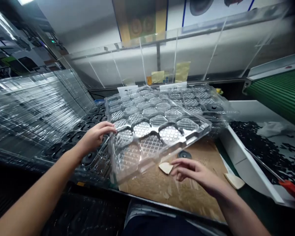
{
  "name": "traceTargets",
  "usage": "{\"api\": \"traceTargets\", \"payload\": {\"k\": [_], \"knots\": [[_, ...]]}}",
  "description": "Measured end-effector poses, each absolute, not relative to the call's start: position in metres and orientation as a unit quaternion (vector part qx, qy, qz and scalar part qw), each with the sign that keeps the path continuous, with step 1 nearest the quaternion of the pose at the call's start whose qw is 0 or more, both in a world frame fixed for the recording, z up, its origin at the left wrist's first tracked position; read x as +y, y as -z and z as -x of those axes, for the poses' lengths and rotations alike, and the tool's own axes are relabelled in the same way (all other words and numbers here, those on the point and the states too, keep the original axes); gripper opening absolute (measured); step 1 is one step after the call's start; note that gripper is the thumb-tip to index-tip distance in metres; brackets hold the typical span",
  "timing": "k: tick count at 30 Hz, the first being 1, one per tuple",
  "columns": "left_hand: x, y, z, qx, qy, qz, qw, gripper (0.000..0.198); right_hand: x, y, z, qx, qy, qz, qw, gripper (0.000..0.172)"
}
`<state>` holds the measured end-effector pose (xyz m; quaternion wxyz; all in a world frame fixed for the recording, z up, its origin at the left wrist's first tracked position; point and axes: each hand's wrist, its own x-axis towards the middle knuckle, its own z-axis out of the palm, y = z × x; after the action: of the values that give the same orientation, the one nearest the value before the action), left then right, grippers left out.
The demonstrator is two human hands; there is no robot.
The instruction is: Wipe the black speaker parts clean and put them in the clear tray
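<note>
Clear tray (153, 128) slants above the brown sheet (199, 193), left hand (94, 137) nearer.
Its fingers pinch the tray's left edge, the tray reaching rightward; long axis unclear. Over the sheet, the half-curled right hand (194, 172) is at a pale wedge (165, 167), grip uncertain.

On your right you have a white bin (238, 155) of small black pieces (259, 147), with a red-handled tool (291, 187) over it and a green ribbed surface (282, 93) beyond. Ahead of you, yellow notes (182, 72) show near the wall.
</note>
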<state>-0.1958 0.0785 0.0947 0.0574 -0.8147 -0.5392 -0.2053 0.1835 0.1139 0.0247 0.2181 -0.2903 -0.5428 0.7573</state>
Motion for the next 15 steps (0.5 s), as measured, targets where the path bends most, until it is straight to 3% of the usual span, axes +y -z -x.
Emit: {"api": "traceTargets", "payload": {"k": [3,7,11,15], "knots": [[0.049,-0.091,0.195,-0.534,0.205,0.818,0.060,0.047,0.135,0.006,-0.189,-0.437,-0.779,0.313,0.323,0.041],[0.005,-0.089,0.183,-0.523,0.203,0.826,0.055,0.044,0.155,-0.005,-0.194,-0.317,-0.838,0.255,0.364,0.058],[-0.038,-0.084,0.170,-0.573,0.186,0.798,-0.014,0.028,0.170,-0.030,-0.193,-0.275,-0.888,0.186,0.319,0.059],[-0.064,-0.070,0.161,-0.656,0.223,0.720,-0.050,0.016,0.174,-0.038,-0.189,-0.317,-0.896,0.200,0.239,0.040]]}}
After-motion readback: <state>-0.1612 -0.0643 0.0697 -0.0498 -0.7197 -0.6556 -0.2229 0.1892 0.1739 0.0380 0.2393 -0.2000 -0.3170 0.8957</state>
